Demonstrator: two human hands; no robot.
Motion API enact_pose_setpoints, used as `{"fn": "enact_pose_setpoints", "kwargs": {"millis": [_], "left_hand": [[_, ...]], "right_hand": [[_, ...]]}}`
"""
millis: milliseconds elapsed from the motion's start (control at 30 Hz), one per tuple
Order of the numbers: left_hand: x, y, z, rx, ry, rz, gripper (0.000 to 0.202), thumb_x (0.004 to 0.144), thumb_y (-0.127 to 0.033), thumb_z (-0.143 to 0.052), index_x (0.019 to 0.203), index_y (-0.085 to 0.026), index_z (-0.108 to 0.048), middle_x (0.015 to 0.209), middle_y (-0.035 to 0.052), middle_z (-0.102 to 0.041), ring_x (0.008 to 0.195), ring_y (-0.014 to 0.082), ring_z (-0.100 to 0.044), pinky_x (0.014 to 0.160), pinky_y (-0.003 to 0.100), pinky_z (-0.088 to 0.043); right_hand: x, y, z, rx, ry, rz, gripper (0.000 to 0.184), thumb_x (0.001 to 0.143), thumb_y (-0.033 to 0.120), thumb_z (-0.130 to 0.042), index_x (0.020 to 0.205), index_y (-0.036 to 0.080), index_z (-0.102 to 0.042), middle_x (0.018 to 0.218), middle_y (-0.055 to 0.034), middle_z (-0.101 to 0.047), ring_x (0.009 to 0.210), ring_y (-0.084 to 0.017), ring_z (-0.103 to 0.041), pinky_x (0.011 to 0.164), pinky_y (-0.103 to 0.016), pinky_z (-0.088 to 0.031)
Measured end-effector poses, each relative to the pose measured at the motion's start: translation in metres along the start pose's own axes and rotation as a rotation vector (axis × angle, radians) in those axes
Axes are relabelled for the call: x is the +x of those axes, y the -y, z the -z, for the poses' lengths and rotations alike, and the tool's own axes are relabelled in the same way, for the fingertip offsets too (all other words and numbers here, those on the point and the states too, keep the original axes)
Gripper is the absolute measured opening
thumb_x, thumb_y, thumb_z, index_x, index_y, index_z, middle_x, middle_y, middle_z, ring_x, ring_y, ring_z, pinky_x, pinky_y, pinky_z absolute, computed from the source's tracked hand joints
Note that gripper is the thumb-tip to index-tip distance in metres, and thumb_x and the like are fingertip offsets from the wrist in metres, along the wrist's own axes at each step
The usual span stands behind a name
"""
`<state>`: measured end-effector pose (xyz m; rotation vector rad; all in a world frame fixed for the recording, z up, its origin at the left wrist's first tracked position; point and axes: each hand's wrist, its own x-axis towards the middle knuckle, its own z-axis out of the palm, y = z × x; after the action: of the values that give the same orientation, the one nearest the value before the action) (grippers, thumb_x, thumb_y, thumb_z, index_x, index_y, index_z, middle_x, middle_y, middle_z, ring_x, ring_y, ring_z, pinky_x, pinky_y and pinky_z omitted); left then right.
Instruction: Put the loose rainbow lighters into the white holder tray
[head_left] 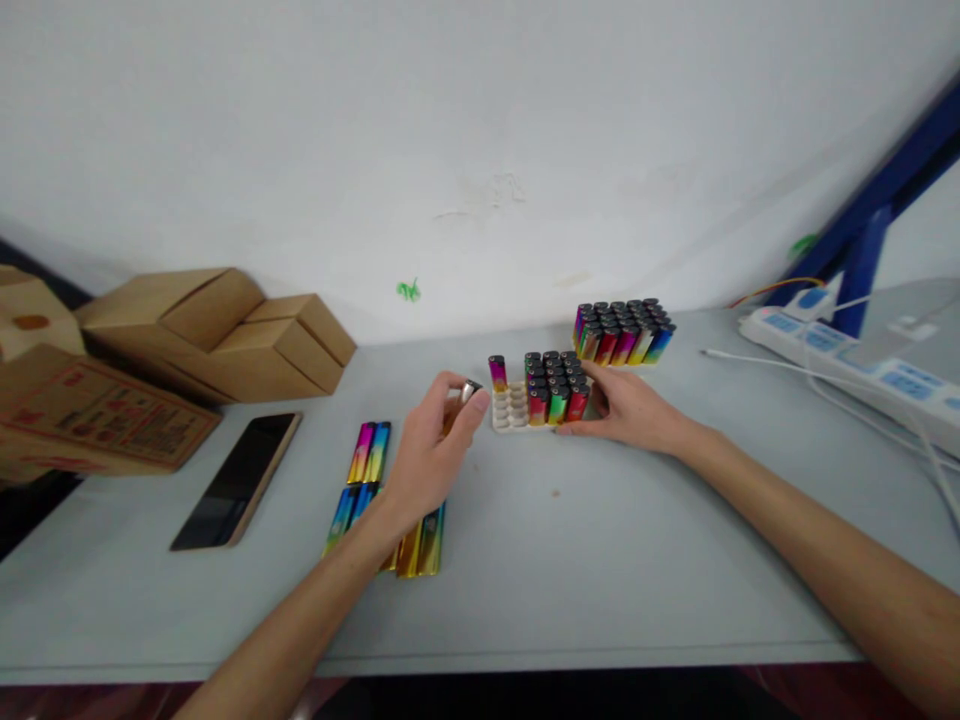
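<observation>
My left hand (431, 440) pinches a lighter (470, 390) between thumb and fingers. The lighter's metal top shows, while most of its body is hidden in the hand. Just right of it stands a white tray (510, 410) with round sockets. Several upright coloured lighters (557, 402) fill its right part, and a single purple-and-yellow lighter (498, 374) stands in its back left corner. My right hand (626, 405) grips the tray's right side, thumb at the front corner and fingers along the lighters. Partly under my left forearm, several shiny lighters (369, 455) lie flat in two rows.
Behind my right hand stands a second block of upright lighters (626, 335). A phone (238, 482) and cardboard boxes (217, 335) are at the left. On the right lie a white power strip (855, 360) and cables (795, 364). A wall (480, 150) closes off the table's back.
</observation>
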<state>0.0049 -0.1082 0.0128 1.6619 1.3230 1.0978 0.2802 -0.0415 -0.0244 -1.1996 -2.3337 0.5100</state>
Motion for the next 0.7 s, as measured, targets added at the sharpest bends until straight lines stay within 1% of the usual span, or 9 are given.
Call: {"fn": "enact_pose_setpoints", "kwargs": {"millis": [67, 133, 233, 300, 400, 467, 567, 633, 700], "left_hand": [[0.005, -0.001, 0.000, -0.196, 0.063, -0.003, 0.022, 0.099, -0.046, -0.052, 0.100, -0.024, -0.047, 0.071, -0.0057, -0.050, 0.057, 0.0103, -0.046, 0.052, 0.023, -0.037], [0.010, -0.003, 0.000, -0.288, 0.104, -0.018, 0.021, 0.099, -0.043, -0.055, 0.103, -0.023, -0.048, 0.078, -0.0038, -0.054, 0.061, 0.0103, -0.052, 0.056, 0.024, -0.043], [0.016, -0.010, 0.002, -0.257, 0.105, -0.049, 0.021, 0.096, -0.039, -0.061, 0.103, -0.021, -0.054, 0.081, -0.0017, -0.058, 0.069, 0.0123, -0.061, 0.067, 0.028, -0.052], [0.020, -0.017, 0.004, -0.202, 0.065, -0.084, 0.021, 0.093, -0.037, -0.066, 0.103, -0.020, -0.060, 0.086, 0.0012, -0.063, 0.080, 0.0159, -0.067, 0.077, 0.032, -0.055], [0.032, -0.028, 0.010, -0.132, -0.042, -0.180, 0.021, 0.086, -0.034, -0.074, 0.100, -0.019, -0.066, 0.099, 0.0053, -0.069, 0.096, 0.0197, -0.068, 0.085, 0.034, -0.057], [0.044, -0.032, 0.014, -0.081, -0.059, -0.253, 0.023, 0.083, -0.031, -0.077, 0.100, -0.019, -0.069, 0.104, 0.0061, -0.070, 0.101, 0.0202, -0.068, 0.092, 0.036, -0.056], [0.063, -0.031, 0.019, 0.034, 0.044, -0.304, 0.023, 0.082, -0.030, -0.078, 0.100, -0.017, -0.071, 0.103, 0.0071, -0.072, 0.101, 0.0207, -0.068, 0.099, 0.038, -0.054], [0.074, -0.025, 0.018, 0.118, 0.137, -0.313, 0.021, 0.083, -0.031, -0.076, 0.098, -0.017, -0.072, 0.101, 0.0080, -0.073, 0.098, 0.0214, -0.068, 0.100, 0.040, -0.053], [0.081, -0.018, 0.016, 0.183, 0.199, -0.314, 0.020, 0.084, -0.032, -0.075, 0.096, -0.016, -0.072, 0.099, 0.0088, -0.073, 0.096, 0.0219, -0.068, 0.100, 0.043, -0.053]], "right_hand": [[0.000, 0.000, 0.000, 0.000, 0.002, 0.004, 0.079, 0.076, 0.067, -0.075, 0.131, 0.014, -0.054, 0.085, -0.0074, -0.069, 0.073, -0.027, -0.066, 0.063, -0.034, -0.046], [0.000, -0.002, -0.001, -0.004, 0.005, 0.009, 0.081, 0.077, 0.068, -0.074, 0.133, 0.013, -0.053, 0.088, -0.0089, -0.070, 0.077, -0.028, -0.066, 0.064, -0.034, -0.047], [0.000, -0.004, -0.002, -0.004, 0.006, 0.015, 0.083, 0.077, 0.069, -0.073, 0.134, 0.012, -0.052, 0.090, -0.0100, -0.070, 0.081, -0.029, -0.067, 0.066, -0.035, -0.047], [0.000, -0.004, -0.002, 0.003, 0.005, 0.016, 0.083, 0.077, 0.068, -0.073, 0.134, 0.012, -0.052, 0.089, -0.0098, -0.070, 0.080, -0.029, -0.067, 0.066, -0.035, -0.047], [0.000, -0.003, -0.001, 0.009, 0.007, 0.015, 0.082, 0.078, 0.068, -0.073, 0.134, 0.012, -0.052, 0.084, -0.0080, -0.069, 0.075, -0.028, -0.066, 0.065, -0.035, -0.047], [0.000, -0.001, 0.000, 0.006, 0.009, 0.013, 0.080, 0.078, 0.067, -0.073, 0.134, 0.013, -0.052, 0.081, -0.0073, -0.069, 0.072, -0.027, -0.065, 0.063, -0.034, -0.046], [0.000, 0.002, 0.001, 0.003, 0.010, -0.008, 0.079, 0.078, 0.065, -0.074, 0.133, 0.013, -0.053, 0.081, -0.0069, -0.069, 0.067, -0.025, -0.063, 0.060, -0.033, -0.044], [0.000, 0.003, 0.001, 0.006, 0.013, -0.022, 0.079, 0.077, 0.065, -0.075, 0.133, 0.012, -0.054, 0.082, -0.0071, -0.069, 0.066, -0.024, -0.062, 0.058, -0.032, -0.043], [0.000, 0.004, 0.001, 0.009, 0.015, -0.028, 0.078, 0.077, 0.064, -0.075, 0.132, 0.012, -0.054, 0.083, -0.0079, -0.069, 0.066, -0.025, -0.062, 0.058, -0.032, -0.043]]}}
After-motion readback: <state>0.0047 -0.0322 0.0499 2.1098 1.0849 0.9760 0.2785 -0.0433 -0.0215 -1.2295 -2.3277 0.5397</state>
